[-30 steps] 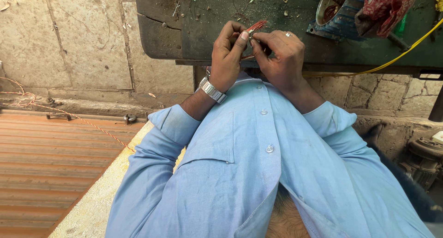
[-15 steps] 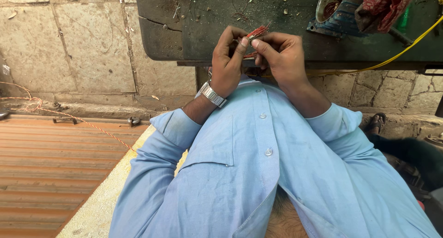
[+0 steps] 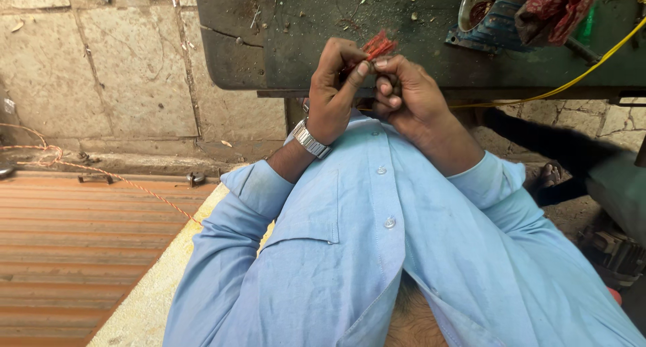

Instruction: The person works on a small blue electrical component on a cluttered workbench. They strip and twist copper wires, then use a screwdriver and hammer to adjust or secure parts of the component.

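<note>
hands drawn closer over a red bundle

both hands now sit tighter together than half a second ago, fingertips meeting. left hand [image 3: 334,95], with a silver metal wristwatch [image 3: 309,139], pinches the small red frayed bundle of strands [image 3: 378,46] between thumb and forefinger; right hand [image 3: 407,95] is curled against it, fingers clenched on what may be the same bundle, though its lower end is hidden. the bundle stands just above the edge of the dark, littered metal workbench [image 3: 269,44]. a yellow cable [image 3: 572,81] crosses the bench at right.
</note>
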